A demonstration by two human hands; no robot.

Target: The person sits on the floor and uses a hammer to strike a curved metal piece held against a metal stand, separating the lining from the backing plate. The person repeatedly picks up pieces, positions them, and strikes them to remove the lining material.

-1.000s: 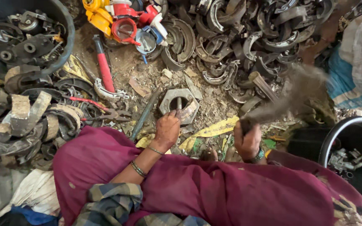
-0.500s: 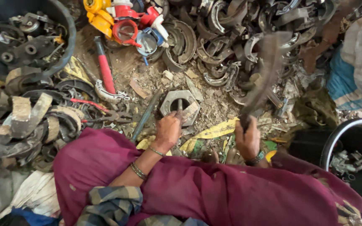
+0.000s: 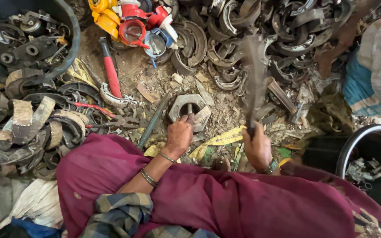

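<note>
Scrap work mid-blow: we steady a short metal punch (image 3: 189, 110) with our left hand (image 3: 179, 135), fingers closed around it, its tip set in the hexagonal metal block (image 3: 189, 108) on the dirt floor (image 3: 225, 117). Our right hand (image 3: 257, 147) grips a raised, motion-blurred hammer (image 3: 254, 75). Next, we judge, comes a square strike on the punch, clear of our knuckles. Curved brake shoes (image 3: 225, 26), a black tub (image 3: 73, 31) and a red-handled tool (image 3: 110, 70) crowd the ground.

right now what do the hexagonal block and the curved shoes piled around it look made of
Hexagonal block: likely cast metal, dull grey, chipped edges, dusty.
Curved shoes: seemingly steel, dark and grimy, some with worn tan lining.
Tool in the right hand: motion-blurred, dark, probably metal.
</note>
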